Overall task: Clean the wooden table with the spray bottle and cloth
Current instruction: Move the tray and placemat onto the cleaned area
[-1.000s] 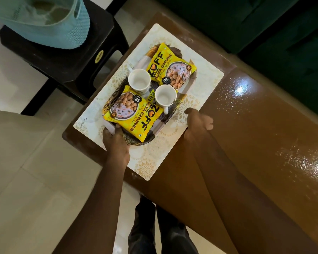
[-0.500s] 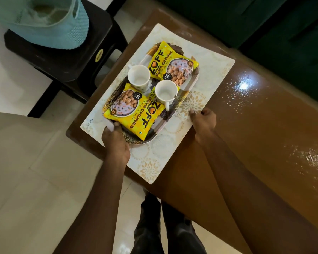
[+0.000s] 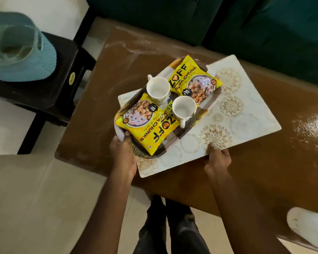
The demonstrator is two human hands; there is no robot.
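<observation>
The glossy brown wooden table (image 3: 103, 92) fills the middle of the head view; its left end is bare, with faint pale streaks. A white patterned placemat (image 3: 246, 114) lies on it. An oval tray (image 3: 206, 110) sits on the mat with two yellow snack packets (image 3: 151, 129) and two white cups (image 3: 184, 109). My left hand (image 3: 123, 153) grips the tray's near end. My right hand (image 3: 217, 160) holds the mat's near edge. A white crumpled cloth (image 3: 308, 228) lies on the table's right near corner. No spray bottle is visible.
A black stool (image 3: 50, 85) stands left of the table with a teal knitted bag (image 3: 17, 52) on it. A dark green sofa (image 3: 246, 24) runs along the far side. Pale floor tiles (image 3: 35, 198) and my legs (image 3: 171, 226) are below.
The mat and tray have slid right along the table, away from its left end, uncovering that end. My right hand moved from beside the tray to the mat's near edge.
</observation>
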